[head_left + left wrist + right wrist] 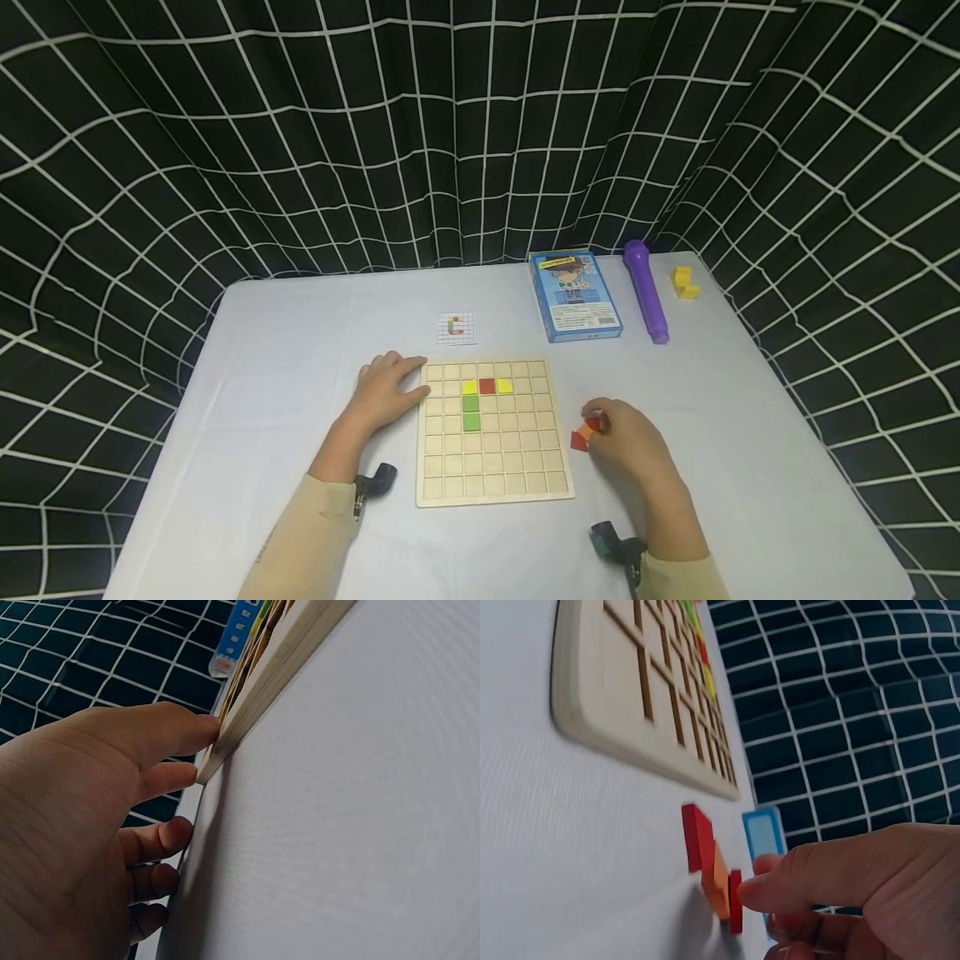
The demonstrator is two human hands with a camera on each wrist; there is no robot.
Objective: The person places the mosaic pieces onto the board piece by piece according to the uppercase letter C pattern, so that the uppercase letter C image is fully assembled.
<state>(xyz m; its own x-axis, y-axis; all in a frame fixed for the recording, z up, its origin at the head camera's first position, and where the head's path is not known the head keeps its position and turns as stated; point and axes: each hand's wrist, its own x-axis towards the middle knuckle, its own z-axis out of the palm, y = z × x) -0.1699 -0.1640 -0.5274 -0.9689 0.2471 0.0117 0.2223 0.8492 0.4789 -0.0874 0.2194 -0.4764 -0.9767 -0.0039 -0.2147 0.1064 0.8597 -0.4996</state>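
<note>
A wooden grid board (517,467) lies on the white table. Its upper rows hold two yellow tiles (470,387), a red tile (487,386) and two green tiles (471,412). My left hand (386,386) lies flat beside the board, and its straight fingers (169,735) touch the board's left edge (255,690) near the far corner. Right of the board, my right hand (621,433) pinches a small red tile (596,424) with curled fingertips (754,889). That tile (736,901) stands against an orange tile (718,886) and another red tile (697,837) on the table.
A small pattern card (456,327) lies beyond the board. At the back right are a blue box (574,297), a purple torch-like stick (646,292) and a yellow block (684,283). Black grid-patterned curtains surround the table.
</note>
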